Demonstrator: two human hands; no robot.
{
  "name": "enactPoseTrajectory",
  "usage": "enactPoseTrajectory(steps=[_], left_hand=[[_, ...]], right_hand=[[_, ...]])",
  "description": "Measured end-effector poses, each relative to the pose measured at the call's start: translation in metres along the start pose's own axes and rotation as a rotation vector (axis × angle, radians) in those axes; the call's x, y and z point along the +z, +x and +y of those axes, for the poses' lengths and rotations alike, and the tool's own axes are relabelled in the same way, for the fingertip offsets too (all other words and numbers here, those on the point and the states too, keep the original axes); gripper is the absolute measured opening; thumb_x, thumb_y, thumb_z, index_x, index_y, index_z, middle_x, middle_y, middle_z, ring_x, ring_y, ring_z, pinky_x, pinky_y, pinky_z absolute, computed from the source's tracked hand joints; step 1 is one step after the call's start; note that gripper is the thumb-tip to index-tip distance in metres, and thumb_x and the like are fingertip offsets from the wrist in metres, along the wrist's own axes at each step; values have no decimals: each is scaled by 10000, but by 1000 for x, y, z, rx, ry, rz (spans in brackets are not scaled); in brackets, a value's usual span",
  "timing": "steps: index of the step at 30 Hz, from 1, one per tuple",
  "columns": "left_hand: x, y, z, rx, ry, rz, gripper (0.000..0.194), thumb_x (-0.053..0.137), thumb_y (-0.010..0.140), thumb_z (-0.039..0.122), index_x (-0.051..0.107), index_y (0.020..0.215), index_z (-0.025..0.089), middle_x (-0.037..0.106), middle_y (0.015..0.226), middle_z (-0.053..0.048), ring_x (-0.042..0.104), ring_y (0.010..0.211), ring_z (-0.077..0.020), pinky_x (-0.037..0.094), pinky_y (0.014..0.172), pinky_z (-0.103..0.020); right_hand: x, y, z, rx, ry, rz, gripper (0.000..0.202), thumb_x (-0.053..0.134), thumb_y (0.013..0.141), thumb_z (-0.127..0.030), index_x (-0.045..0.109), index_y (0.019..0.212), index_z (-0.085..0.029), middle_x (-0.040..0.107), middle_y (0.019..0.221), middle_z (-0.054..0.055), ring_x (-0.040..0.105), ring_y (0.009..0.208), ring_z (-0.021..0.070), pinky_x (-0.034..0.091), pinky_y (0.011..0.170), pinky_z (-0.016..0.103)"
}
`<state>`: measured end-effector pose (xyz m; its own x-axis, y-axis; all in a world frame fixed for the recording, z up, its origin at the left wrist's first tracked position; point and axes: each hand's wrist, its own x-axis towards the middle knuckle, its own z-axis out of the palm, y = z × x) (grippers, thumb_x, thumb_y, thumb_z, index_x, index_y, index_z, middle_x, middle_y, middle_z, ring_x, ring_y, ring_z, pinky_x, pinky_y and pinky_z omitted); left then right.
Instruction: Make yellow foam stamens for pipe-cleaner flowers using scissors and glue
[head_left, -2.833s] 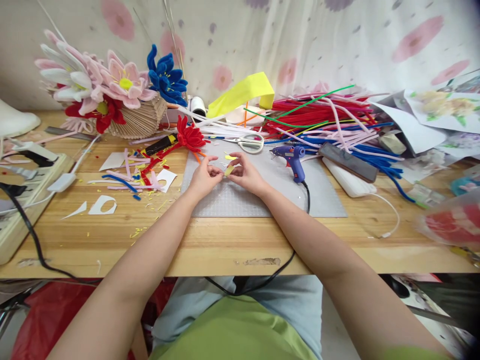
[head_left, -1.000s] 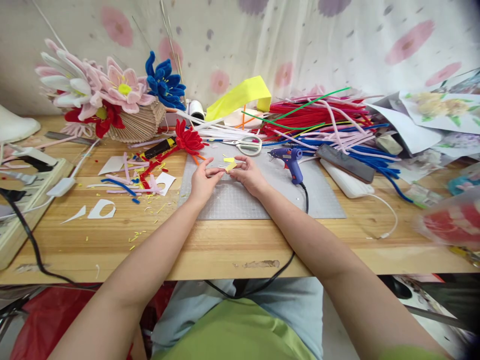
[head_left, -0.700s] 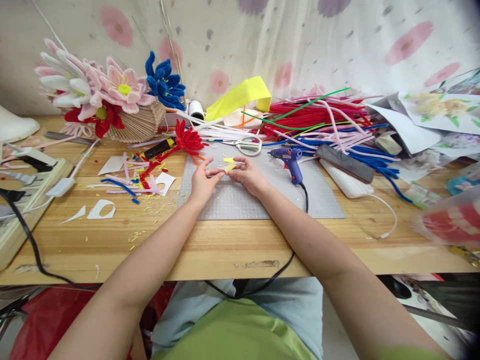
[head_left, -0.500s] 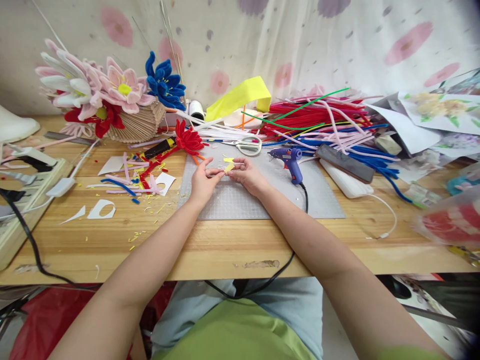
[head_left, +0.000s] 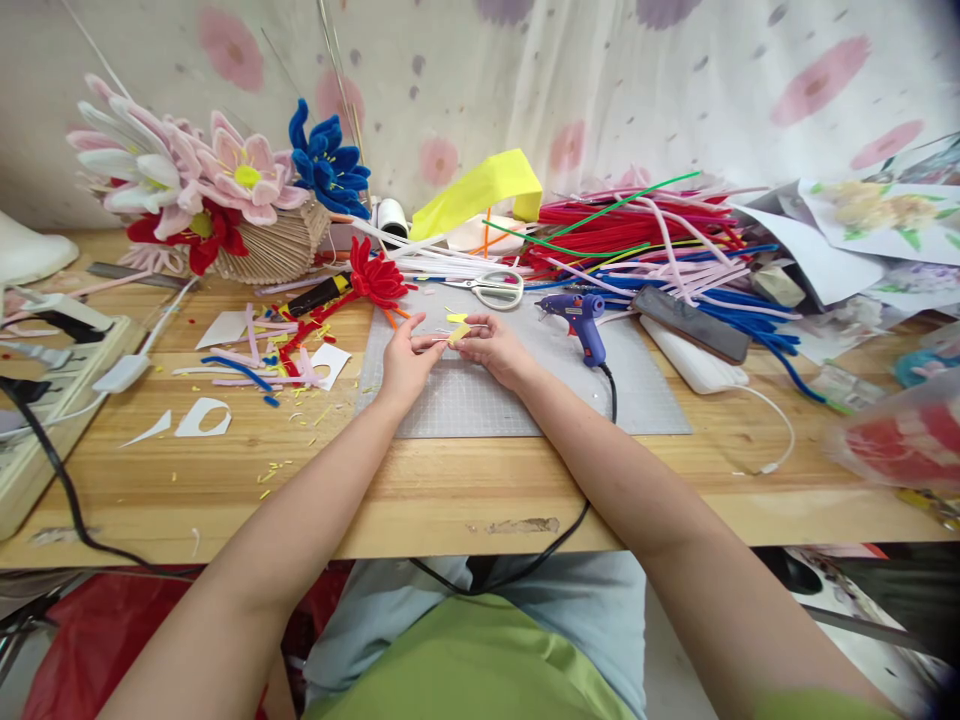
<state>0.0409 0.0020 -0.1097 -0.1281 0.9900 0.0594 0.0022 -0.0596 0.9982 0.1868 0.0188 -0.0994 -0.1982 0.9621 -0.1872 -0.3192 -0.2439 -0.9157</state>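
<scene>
Over the grey cutting mat [head_left: 495,410], both of my hands meet near its left half. My left hand [head_left: 405,362] pinches a thin pale stick or wire [head_left: 433,338] between thumb and fingertips. In the fingertips of my right hand [head_left: 496,350] is a small yellow strip [head_left: 459,333], right where the thin stick ends; whether the two are joined is too small to tell. Another yellow scrap [head_left: 456,318] lies just beyond the fingers. A purple hot glue gun [head_left: 581,320] rests on the mat to the right, and scissors [head_left: 499,290] lie behind my hands.
A red fuzzy flower [head_left: 377,275] and pipe-cleaner scraps [head_left: 259,372] lie at left, below a bunch of fuzzy flowers [head_left: 225,170]. Bundled pipe cleaners [head_left: 637,235], a yellow sheet [head_left: 480,190] and a phone [head_left: 690,325] sit behind and right. A power strip [head_left: 67,410] stands far left.
Both hands stay almost in place. The fingertips and the yellow strip have shifted very slightly; the view has barely moved.
</scene>
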Motion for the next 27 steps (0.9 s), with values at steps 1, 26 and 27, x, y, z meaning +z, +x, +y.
enactPoseTrajectory(steps=[1,26,27], left_hand=[[0,0,0,2,4,-2,619,701,656,185,487,1237,163,721,856,-51,677,808,-160,503,785,-290],[-1,2,-4,53,61,-10,634,722,644,209,492,1233,163,721,834,-48,679,826,-177,503,794,-306],[0,2,-3,49,66,-9,633,720,645,209,490,1233,161,722,839,-50,678,817,-173,504,783,-300]], right_hand=[[0,0,0,5,-3,-1,540,761,497,-107,438,918,-205,628,704,-46,628,651,104,477,639,238],[2,-1,-6,77,-45,16,455,712,545,-33,439,870,-198,632,700,-25,618,648,112,458,578,218],[2,-1,-6,76,-48,17,459,716,542,-32,440,869,-196,630,700,-26,615,644,109,460,579,217]])
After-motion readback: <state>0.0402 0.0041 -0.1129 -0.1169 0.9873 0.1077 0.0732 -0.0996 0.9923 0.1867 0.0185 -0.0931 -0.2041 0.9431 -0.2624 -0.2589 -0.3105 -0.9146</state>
